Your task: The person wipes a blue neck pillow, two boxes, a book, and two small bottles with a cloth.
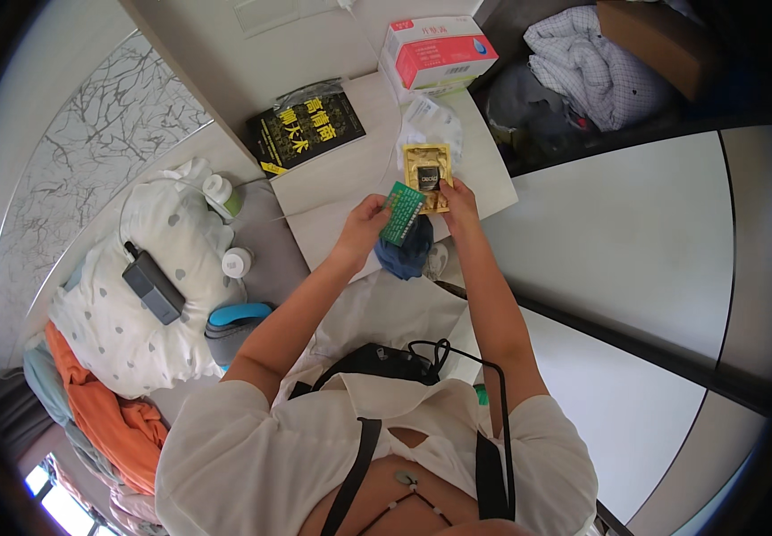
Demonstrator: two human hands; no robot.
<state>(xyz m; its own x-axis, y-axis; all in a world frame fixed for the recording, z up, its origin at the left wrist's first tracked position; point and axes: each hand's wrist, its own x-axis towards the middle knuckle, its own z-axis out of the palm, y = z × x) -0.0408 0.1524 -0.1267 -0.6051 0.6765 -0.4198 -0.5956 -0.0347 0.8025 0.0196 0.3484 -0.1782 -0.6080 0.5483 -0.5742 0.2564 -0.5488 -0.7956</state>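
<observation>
Taking the middle of the view as the clock's hub, orange cloth (104, 415) lies at eight o'clock, and a white pillow (91, 299) carrying a black device (154, 286) sits at nine. A black book (310, 129) with yellow lettering lies at eleven, on the pale tabletop (332, 192).

Just before twelve, the left hand (365, 223) pinches a green card (403, 214) by its left edge, thumb and fingers together on it. The card tilts above a dark blue bundle (406, 250). At one o'clock is the gold foil packet (427, 177), held upright at its lower right by the right hand (460, 207), whose thumb presses the front. How far the fingers curl behind is too small to tell.

For good handling, an edge pinch seems right for the card, as it leaves the printed face uncovered. The packet probably wants a light thumb near its border, since foil may crease. Keeping card and packet slightly apart should let both be viewed squarely, without one shading the other.
</observation>
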